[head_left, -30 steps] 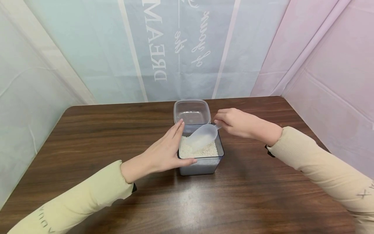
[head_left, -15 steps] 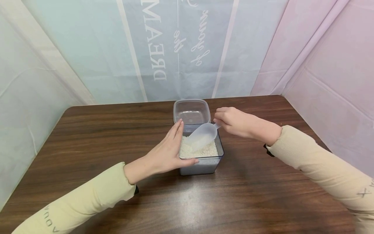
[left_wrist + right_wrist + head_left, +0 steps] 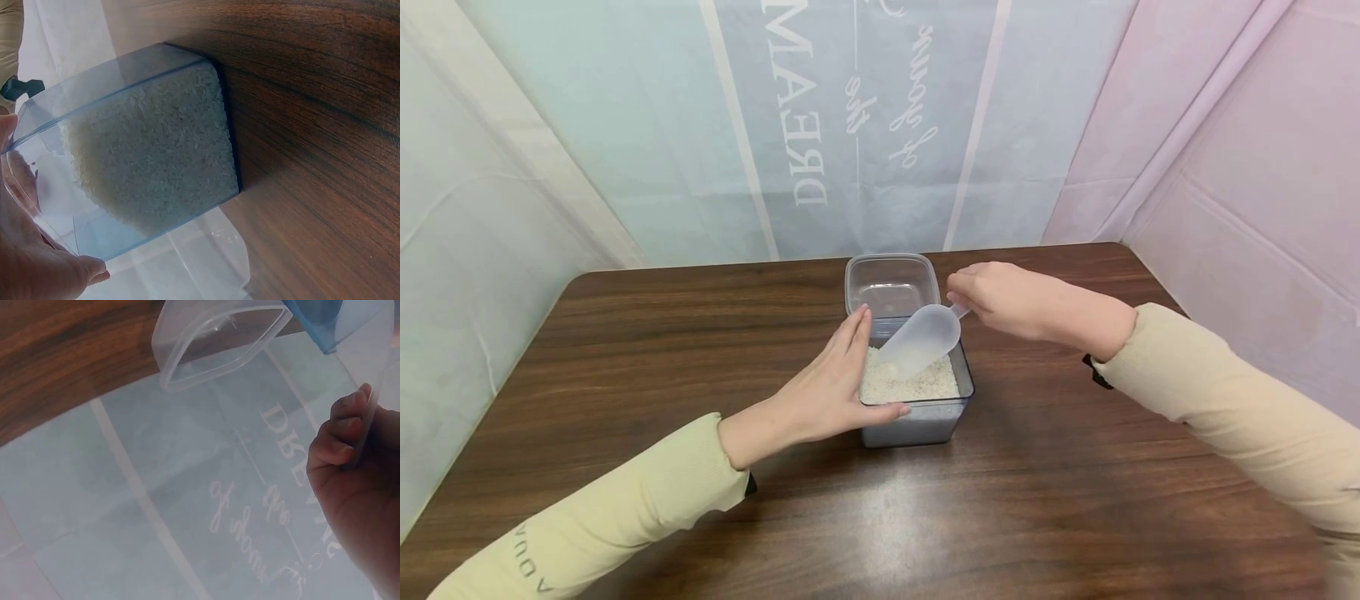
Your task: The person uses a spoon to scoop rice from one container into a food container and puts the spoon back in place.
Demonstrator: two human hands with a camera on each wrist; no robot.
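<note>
A see-through bluish container point(image 3: 917, 427) of white rice point(image 3: 936, 382) stands on the table. My left hand point(image 3: 822, 387) holds it at the left side, thumb across the front wall and fingers along the side towards the back corner. The left wrist view shows rice point(image 3: 156, 150) through the wall, heaped unevenly. My right hand point(image 3: 1007, 296) pinches the handle of a translucent white scoop point(image 3: 927, 333). Tilted down to the left, the scoop has its mouth at the rice. How much rice lies in the scoop is unclear. Curled fingers point(image 3: 334, 447) grip the handle in the right wrist view.
Right behind the rice container stands a clear plastic tub point(image 3: 931, 287), its inside visible from above. The dark wooden table point(image 3: 700, 358) spreads out on both sides. A printed cloth point(image 3: 685, 125) hangs along its back edge, and pale cloth walls flank it.
My right hand has risen slightly, with the scoop tilting more steeply and its back end coming up. The left hand and the container stay almost where they were.
</note>
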